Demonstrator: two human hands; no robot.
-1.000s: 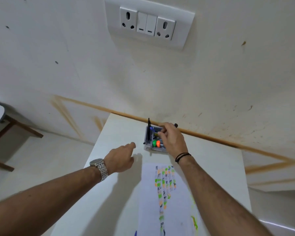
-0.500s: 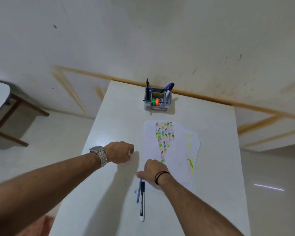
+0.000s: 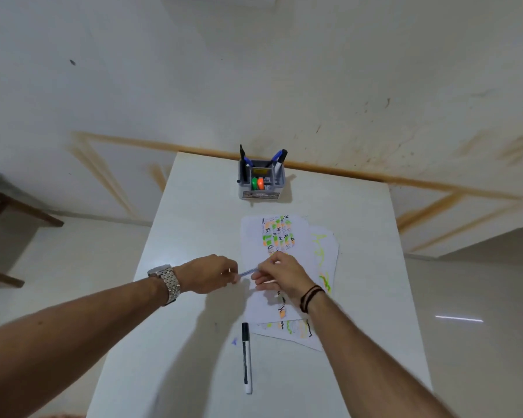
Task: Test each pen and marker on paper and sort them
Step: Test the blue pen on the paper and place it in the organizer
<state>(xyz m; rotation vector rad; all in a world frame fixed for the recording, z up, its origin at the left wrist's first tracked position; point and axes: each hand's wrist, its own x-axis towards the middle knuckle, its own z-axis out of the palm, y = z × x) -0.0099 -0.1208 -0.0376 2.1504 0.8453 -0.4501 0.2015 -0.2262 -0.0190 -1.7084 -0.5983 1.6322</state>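
Note:
A blue pen [image 3: 248, 272] is held level between both hands above the left edge of the paper. My left hand [image 3: 207, 274] pinches its left end, and my right hand [image 3: 280, 274] grips its right end. Beneath them lies a stack of white sheets [image 3: 290, 267] covered in green, orange and black test marks. A black-and-white marker [image 3: 246, 357] lies on the table near me, left of the sheets. At the far edge stands a grey pen holder [image 3: 261, 184] with blue and black pens and green and orange highlighters inside.
The white table [image 3: 194, 327] butts against the wall at its far edge. A wooden chair or stool [image 3: 0, 212] stands on the floor at the left. A small blue scrap [image 3: 234, 341] lies left of the marker.
My right hand came back from the holder, took the blue pen from beside the marker and lifted it. My left hand closed on its other end. The camera tilted downward.

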